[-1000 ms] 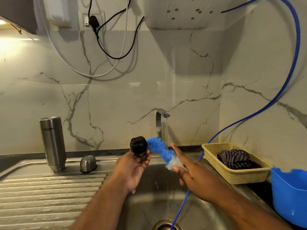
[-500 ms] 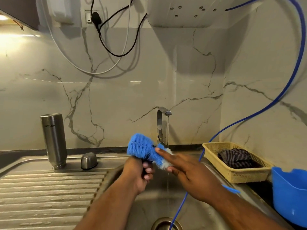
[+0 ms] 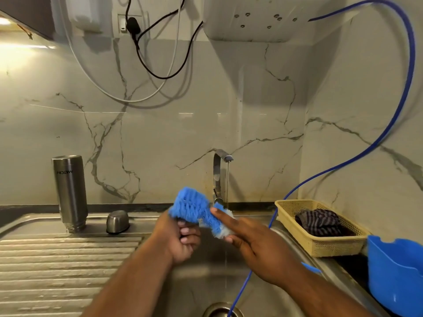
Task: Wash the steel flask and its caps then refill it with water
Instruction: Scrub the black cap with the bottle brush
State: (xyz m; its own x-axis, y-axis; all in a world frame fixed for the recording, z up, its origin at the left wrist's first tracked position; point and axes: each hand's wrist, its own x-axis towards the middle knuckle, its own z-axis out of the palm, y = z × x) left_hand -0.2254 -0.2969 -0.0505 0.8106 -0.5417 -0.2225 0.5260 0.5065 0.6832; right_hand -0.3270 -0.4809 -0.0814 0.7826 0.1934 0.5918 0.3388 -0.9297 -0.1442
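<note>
A steel sink (image 3: 201, 284) with a ribbed drainboard (image 3: 68, 271) sits below veined marble walls (image 3: 160, 133), and the tap (image 3: 219, 170) runs a thin stream. The flask (image 3: 69, 193) stands mouth-down on the drainboard, a steel lid (image 3: 117, 221) just beside it. Right of the basin are a basket (image 3: 320, 247) holding a cloth (image 3: 320, 221) and a blue tub (image 3: 398, 271) cut off by the frame. The right hand (image 3: 251, 241) grips the brush (image 3: 194, 209), forefinger along it. The left hand (image 3: 180, 239) curls tightly beneath the bristles, round something hidden, perhaps a cap.
</note>
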